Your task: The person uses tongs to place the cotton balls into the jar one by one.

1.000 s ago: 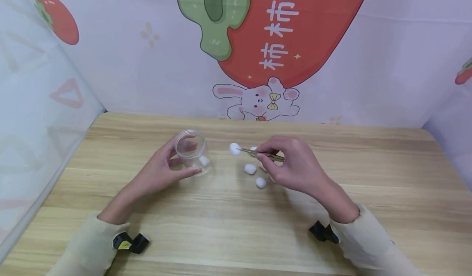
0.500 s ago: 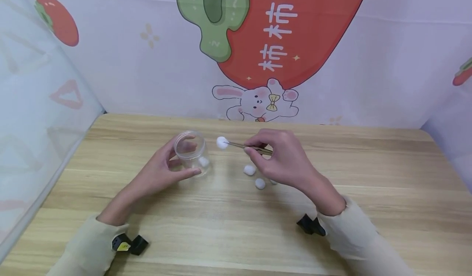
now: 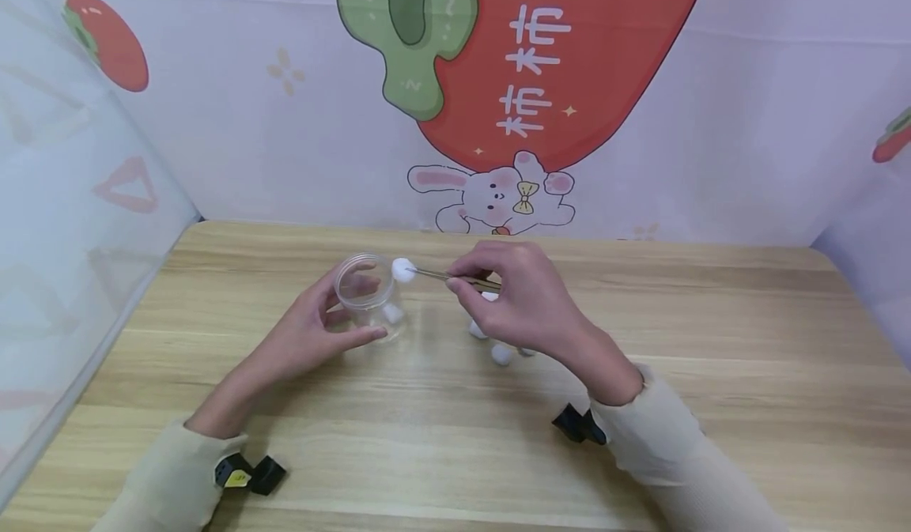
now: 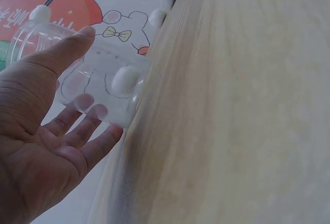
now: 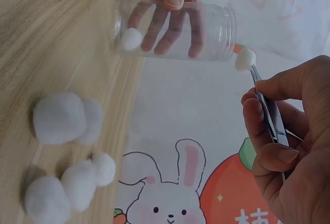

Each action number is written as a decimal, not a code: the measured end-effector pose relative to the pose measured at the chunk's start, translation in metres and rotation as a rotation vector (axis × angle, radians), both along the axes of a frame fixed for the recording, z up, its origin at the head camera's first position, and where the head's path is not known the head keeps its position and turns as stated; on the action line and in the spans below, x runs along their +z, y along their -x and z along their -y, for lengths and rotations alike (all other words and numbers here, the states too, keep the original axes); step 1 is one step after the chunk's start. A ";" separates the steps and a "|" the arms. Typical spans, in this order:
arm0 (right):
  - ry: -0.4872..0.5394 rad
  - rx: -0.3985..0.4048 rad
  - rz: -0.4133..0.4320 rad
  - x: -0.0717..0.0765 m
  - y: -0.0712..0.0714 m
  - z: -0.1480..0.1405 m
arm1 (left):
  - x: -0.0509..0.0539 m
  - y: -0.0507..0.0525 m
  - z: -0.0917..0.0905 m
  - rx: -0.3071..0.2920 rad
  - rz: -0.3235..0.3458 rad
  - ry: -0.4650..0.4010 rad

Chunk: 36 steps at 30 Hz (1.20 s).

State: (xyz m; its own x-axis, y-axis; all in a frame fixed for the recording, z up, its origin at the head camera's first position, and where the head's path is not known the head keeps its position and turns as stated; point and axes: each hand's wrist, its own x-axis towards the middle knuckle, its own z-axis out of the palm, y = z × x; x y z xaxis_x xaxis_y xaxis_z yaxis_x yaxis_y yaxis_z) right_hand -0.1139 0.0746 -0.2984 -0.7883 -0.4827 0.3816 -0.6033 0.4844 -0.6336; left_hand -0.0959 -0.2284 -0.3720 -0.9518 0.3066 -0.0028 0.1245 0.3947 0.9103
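My left hand grips a clear screw-neck jar standing on the table, thumb on the near side and fingers behind. One cotton ball lies at the bottom of the jar. With thumb and fingers my right hand pinches a pair of metal tweezers. Their tips hold another cotton ball just right of the jar's open rim, near its height. Several loose cotton balls lie on the table under the right hand, which partly hides them in the head view.
The wooden table reaches back to a printed cloth with a rabbit and red fruit. A second cloth wall runs along the left edge. Small black devices sit on the sleeves near both wrists.
The right hand has moved left and slightly back, carrying the tweezers and cotton ball from above the loose ones to beside the jar's rim. The left hand and jar stay put.
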 end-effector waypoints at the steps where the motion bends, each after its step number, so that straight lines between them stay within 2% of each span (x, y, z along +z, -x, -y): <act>1: -0.001 0.001 0.001 0.000 0.000 0.001 | 0.000 -0.001 0.000 0.000 0.003 -0.002; 10: -0.010 0.016 -0.012 0.002 0.001 0.008 | -0.003 -0.005 0.001 0.004 0.005 -0.013; 21: -0.047 0.017 -0.001 0.003 0.002 0.015 | -0.003 -0.003 0.002 0.006 -0.031 0.016; 28: -0.043 0.006 -0.001 0.003 0.002 0.016 | -0.003 -0.001 0.000 0.014 -0.081 0.041; 36: -0.029 0.010 -0.015 0.003 0.002 0.018 | -0.002 0.000 -0.002 0.023 -0.078 0.062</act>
